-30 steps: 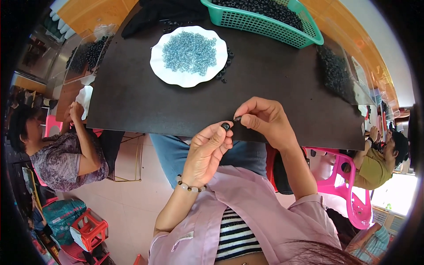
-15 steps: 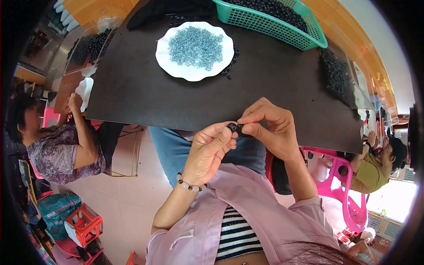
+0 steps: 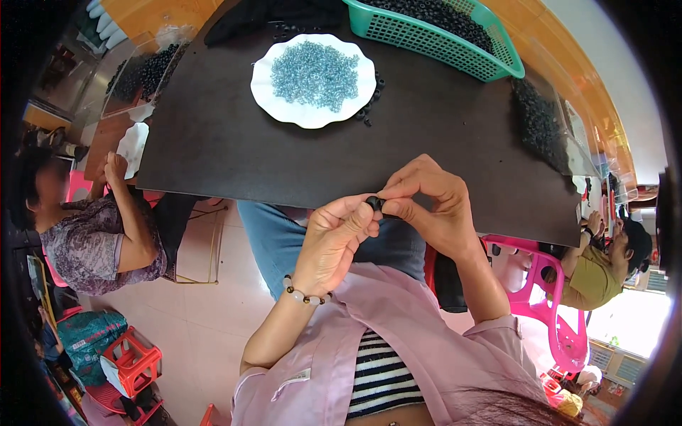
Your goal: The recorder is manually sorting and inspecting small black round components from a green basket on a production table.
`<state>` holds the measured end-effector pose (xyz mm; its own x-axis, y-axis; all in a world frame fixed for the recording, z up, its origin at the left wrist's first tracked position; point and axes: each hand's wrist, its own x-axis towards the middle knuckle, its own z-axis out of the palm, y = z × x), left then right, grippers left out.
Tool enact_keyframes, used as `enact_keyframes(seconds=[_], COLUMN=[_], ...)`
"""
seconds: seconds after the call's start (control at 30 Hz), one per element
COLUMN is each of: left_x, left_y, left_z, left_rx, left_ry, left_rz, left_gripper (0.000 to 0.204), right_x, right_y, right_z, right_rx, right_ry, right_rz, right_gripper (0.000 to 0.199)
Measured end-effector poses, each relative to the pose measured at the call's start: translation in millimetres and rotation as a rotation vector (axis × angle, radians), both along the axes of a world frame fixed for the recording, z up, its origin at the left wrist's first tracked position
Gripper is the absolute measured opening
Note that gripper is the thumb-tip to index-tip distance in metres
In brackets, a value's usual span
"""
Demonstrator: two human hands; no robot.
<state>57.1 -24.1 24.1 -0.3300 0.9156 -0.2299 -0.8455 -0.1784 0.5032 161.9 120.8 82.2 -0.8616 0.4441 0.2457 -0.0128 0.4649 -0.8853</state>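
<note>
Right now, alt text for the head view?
Both hands, left hand and right hand, pinch a small black ring together at the near edge of a dark table. Farther back sit a white plate of pale blue beads and a green basket of black pieces.

Small black ring [image 3: 374, 203] mostly hidden between fingertips of left hand [image 3: 334, 238] and right hand [image 3: 435, 207], its shape too small to tell, green basket [image 3: 455, 44] cut off by top edge, blue beads [image 3: 315, 65] individually indistinct, desk [image 3: 455, 135] far corners lost to fisheye rim.
</note>
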Motion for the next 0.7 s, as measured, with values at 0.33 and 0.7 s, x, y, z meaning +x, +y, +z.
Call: enact_keyframes(seconds=[0.33, 0.7], left_x=[-10, -10], left_y=[-7, -16], left_z=[14, 22], left_rx=[-0.019, 0.026], left_ry=[0.25, 0.191], left_rz=[-0.033, -0.154], left_gripper=[0.024, 0.028], right_x=[1, 3], right_y=[4, 3], right_z=[6, 0], right_rx=[-0.645, -0.6], right_ry=[-0.074, 0.008], right_rz=[0.193, 0.497], right_gripper=[0.019, 0.04])
